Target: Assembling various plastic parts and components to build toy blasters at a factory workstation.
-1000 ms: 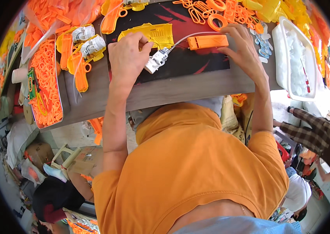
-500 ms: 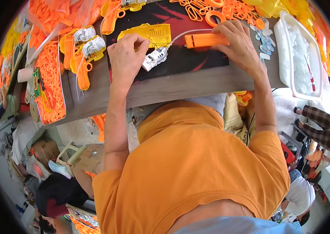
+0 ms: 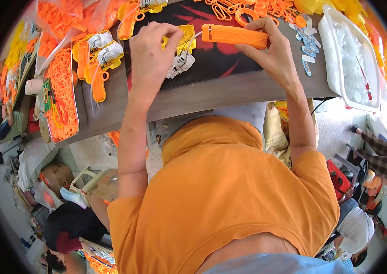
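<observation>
My right hand [image 3: 271,50] grips the right end of a long orange plastic casing [image 3: 234,36], thumb below and fingers above. The casing is held over a black and red mat. My left hand [image 3: 152,55] is closed, fingers curled toward the thumb, beside a yellow plastic half-shell [image 3: 186,39]; whatever it pinches, if anything, is hidden. A white plastic mechanism [image 3: 182,65] with thin wires lies just right of that hand, against the near edge of the shell. A pale cable [image 3: 196,34] runs to the casing's left end.
At left, a tray [image 3: 77,123] of small orange parts holds green-handled cutters [image 3: 47,96]; partly assembled orange and yellow toy guns [image 3: 95,59] lie beside it. Orange rings [image 3: 247,16] and blue-clear pieces [image 3: 307,43] lie beyond. A white bin [image 3: 333,68] with a screwdriver [image 3: 368,86] stands right.
The orange casing, in my right hand, has moved left and away from me, closer to the white mechanism. My left hand has shifted slightly farther from me, covering more of the yellow shell.
</observation>
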A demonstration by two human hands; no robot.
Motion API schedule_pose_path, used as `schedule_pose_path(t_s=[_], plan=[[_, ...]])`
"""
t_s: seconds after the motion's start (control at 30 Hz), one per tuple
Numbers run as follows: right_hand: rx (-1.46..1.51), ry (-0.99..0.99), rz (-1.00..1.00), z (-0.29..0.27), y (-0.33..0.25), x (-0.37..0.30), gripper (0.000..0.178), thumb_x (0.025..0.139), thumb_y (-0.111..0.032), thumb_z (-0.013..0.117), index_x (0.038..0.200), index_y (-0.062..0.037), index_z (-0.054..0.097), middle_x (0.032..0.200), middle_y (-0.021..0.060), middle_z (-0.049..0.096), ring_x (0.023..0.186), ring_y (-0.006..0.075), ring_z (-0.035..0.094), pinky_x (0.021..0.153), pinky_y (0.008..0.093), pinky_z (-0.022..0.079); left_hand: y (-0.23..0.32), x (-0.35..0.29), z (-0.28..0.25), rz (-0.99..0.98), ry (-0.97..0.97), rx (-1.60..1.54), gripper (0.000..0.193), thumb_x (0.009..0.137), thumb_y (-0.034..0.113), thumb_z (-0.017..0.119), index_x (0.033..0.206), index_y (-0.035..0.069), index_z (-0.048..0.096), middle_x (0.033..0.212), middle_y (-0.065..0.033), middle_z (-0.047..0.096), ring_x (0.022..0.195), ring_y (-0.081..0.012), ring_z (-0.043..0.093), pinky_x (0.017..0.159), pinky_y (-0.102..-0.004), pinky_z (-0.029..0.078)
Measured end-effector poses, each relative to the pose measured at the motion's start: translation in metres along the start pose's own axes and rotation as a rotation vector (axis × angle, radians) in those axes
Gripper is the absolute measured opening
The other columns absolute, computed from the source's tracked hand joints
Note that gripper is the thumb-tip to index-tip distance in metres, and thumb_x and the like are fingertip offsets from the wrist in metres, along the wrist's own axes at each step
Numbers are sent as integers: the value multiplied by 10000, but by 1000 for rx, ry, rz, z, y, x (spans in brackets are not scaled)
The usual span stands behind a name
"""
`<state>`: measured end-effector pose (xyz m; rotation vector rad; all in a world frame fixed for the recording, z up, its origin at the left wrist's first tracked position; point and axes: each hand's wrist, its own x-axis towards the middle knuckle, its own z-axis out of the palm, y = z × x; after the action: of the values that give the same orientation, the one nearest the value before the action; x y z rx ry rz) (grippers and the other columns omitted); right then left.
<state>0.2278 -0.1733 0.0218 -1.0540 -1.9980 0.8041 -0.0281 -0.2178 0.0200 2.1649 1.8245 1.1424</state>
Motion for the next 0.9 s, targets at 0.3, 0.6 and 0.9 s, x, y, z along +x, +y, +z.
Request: schedule_pose_path(t_s=[0.3,0.6,0.9], plan=[[295,-8,101,19,-11,-5,353,820,-81,767,1083,5,548,933,57,633,817,101,631,745,246,520,24,-17,17,107,40,523,129,715,222,792,803,146,735,841,22,559,832,-179,526,764,-359,361],[255,105,154,27,6,8,392,813,-146,783,1084,9,546,922,82,668,739,100,627,684,226,515,11,-30,7,-275,41,-267,109,833,144,720,877,60,665,861,-33,578,776,-157,545,750,-320,417],[363,123,246,45,16,18,402,773,-182,796,1045,13,573,882,125,711,799,147,698,714,260,547,18,-44,9,103,30,-326,163,807,30,686,936,115,635,963,-11,649,896,-199,554,869,-331,395]])
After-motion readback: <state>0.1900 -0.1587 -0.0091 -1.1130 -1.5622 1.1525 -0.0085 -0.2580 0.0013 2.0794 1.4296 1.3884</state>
